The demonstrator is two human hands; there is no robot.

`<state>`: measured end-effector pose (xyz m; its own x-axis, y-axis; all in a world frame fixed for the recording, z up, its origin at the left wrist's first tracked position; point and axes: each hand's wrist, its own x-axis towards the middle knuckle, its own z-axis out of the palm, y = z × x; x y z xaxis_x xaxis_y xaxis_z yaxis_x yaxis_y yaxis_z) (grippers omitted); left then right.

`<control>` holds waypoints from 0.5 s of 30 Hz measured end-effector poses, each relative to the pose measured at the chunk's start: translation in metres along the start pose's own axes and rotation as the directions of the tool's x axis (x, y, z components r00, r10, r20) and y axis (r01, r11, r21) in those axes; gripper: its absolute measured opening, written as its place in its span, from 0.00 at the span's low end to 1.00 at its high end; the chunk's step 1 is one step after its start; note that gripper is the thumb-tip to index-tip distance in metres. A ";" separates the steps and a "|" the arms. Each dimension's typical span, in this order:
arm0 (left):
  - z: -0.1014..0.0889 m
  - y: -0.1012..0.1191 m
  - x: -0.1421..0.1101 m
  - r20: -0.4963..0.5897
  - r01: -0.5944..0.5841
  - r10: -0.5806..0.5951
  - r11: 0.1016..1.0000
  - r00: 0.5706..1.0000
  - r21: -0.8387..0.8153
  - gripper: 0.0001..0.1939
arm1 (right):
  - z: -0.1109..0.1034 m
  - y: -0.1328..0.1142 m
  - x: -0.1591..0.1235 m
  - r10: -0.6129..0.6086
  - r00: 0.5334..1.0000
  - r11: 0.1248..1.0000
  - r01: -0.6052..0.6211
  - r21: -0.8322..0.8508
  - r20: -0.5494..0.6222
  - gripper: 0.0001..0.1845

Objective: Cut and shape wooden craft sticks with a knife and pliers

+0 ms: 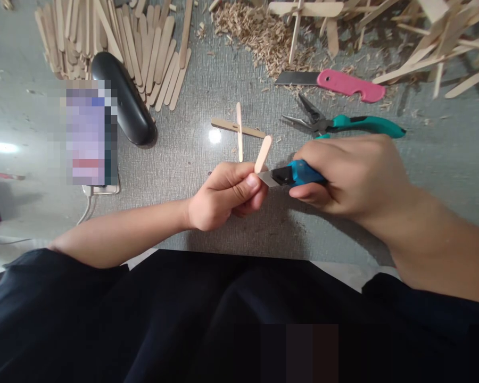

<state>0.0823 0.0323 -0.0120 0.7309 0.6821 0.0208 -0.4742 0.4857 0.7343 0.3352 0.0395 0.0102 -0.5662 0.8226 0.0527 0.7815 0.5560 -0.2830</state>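
Note:
Pinched between the thumb and fingers of my left hand (229, 194) is a wooden craft stick (263, 153), its rounded end pointing up and away from me. My right hand (351, 173) is wrapped round a utility knife (303, 173) with a blue handle. The knife's blade (268, 178) touches or lies just at the stick, close to my left thumb; the exact contact is hard to make out. The stick's lower part is hidden in my left fingers. Just beyond, two crossed craft sticks (240, 139) lie on the table.
Pliers (335, 123) with teal handles and a pink folding knife (349, 86) lie beyond my right hand. Wood shavings (259, 32) and joined stick pieces (435, 53) spread at the back. Loose craft sticks (155, 53), a black case (123, 98) and a blurred phone (88, 135) are at left.

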 end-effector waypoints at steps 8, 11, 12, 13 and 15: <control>-0.001 -0.003 -0.001 -0.026 -0.050 0.053 0.993 0.998 0.106 0.27 | 0.015 -0.004 -0.002 -0.001 0.991 1.000 -0.002 -0.025 -0.131 0.53; 0.001 -0.005 0.002 -0.149 -0.049 0.062 0.994 0.987 0.094 0.28 | 0.009 -0.005 0.000 0.012 0.996 0.999 -0.009 0.039 -0.092 0.52; 0.002 -0.005 0.003 -0.201 -0.058 0.075 0.994 0.977 0.090 0.29 | 0.007 -0.005 0.001 0.018 0.997 0.998 -0.014 0.060 -0.077 0.51; 0.003 -0.005 0.004 -0.251 -0.072 0.093 0.993 0.964 0.092 0.30 | 0.006 -0.006 0.001 0.032 0.997 0.997 -0.027 0.073 -0.070 0.51; 0.004 -0.005 0.005 -0.317 -0.093 0.122 0.990 0.940 0.105 0.31 | 0.004 -0.008 0.003 0.078 0.994 0.994 -0.071 0.077 -0.081 0.51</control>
<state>0.0902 0.0312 -0.0131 0.4738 0.8742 -0.1064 -0.4858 0.3602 0.7964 0.3265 0.0371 0.0089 -0.4808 0.8702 0.1075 0.7974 0.4849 -0.3593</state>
